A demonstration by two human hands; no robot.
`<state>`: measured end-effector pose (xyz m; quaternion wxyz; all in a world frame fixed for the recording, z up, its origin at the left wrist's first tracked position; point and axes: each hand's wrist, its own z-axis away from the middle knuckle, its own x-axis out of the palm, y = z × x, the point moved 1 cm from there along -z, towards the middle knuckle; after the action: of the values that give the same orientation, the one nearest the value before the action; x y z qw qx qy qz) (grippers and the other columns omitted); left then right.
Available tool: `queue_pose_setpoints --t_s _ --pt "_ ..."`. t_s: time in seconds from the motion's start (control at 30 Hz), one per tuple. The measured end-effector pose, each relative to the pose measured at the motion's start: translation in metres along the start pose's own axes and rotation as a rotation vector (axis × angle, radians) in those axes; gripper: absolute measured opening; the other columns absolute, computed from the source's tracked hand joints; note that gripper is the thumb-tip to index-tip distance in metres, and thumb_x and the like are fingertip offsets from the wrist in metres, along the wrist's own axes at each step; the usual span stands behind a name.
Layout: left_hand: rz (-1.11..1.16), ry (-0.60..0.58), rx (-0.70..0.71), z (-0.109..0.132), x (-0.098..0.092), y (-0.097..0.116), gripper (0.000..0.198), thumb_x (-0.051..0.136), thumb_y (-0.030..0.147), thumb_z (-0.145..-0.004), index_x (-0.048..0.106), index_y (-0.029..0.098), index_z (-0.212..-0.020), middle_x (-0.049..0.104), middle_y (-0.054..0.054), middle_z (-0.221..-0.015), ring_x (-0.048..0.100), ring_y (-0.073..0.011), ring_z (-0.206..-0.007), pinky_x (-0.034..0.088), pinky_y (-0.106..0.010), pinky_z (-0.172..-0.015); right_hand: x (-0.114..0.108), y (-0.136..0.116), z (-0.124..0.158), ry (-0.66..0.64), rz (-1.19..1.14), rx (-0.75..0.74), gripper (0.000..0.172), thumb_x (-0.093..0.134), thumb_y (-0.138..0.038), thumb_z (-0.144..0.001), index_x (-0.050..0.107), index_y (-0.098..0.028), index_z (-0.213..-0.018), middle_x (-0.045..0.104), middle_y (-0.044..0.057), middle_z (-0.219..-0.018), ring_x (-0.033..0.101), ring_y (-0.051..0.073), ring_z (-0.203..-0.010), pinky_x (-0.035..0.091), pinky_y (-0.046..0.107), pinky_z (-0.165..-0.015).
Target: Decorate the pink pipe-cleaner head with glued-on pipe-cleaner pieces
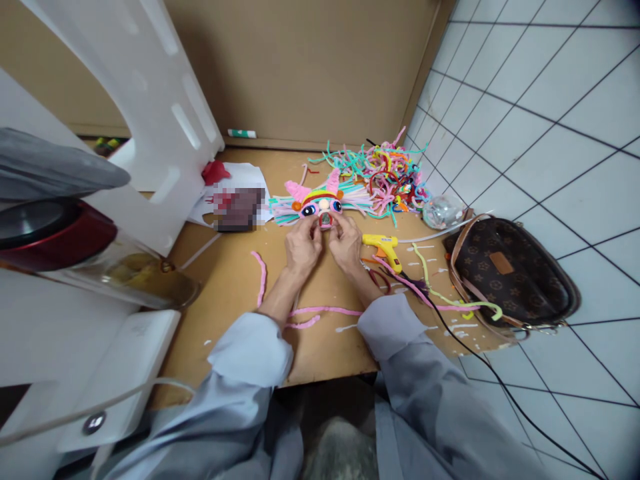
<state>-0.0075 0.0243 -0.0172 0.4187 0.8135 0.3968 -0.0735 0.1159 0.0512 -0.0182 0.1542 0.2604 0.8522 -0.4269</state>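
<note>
Both my hands hold a pipe-cleaner animal head (324,196) over the middle of the table. It has pink ears, big blue-black eyes, a red and yellow band, and a red-rimmed round mouth. My left hand (304,245) is closed, its fingers pinching the lower left side near the mouth. Opposite it, my right hand (345,239) pinches the lower right side. Fingertips partly cover the lower face. Behind the head lies a bundle of straight pipe cleaners (357,195) in pink, white and teal. A yellow glue gun (384,248) rests just right of my right hand.
Tangled coloured pipe cleaners (385,167) heap at the back right, beside a clear plastic ball-like object (443,212). A brown patterned handbag (510,270) stands at right. Loose pink pipe cleaners (325,310) lie in front. A glass jug (145,277) and white paper (245,175) are left.
</note>
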Motion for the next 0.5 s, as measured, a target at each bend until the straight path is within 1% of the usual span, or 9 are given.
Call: queue_pose_setpoints --t_s 0.17,0.5 --pt "-0.012 0.019 0.01 0.0001 0.0004 -0.0002 0.024 0.053 0.021 -0.089 0.07 0.016 -0.104 0.074 -0.007 -0.085 0.068 -0.0187 -0.077 0.053 -0.03 -0.075 0.0 -0.0008 0.0001 0.009 0.006 0.008 0.042 0.048 -0.009 -0.087 0.07 -0.021 -0.12 0.071 0.007 -0.099 0.066 0.021 -0.087 0.055 0.034 -0.087" --pt "-0.006 -0.029 -0.047 -0.0004 -0.0007 0.0019 0.022 0.053 0.019 -0.088 0.068 0.018 -0.105 0.073 -0.007 -0.088 0.066 -0.019 -0.079 0.052 -0.03 -0.076 0.0002 -0.0023 -0.0005 0.015 -0.007 0.026 0.041 0.048 -0.011 -0.087 0.071 -0.021 -0.119 0.072 0.008 -0.101 0.067 0.022 -0.09 0.055 0.035 -0.088"
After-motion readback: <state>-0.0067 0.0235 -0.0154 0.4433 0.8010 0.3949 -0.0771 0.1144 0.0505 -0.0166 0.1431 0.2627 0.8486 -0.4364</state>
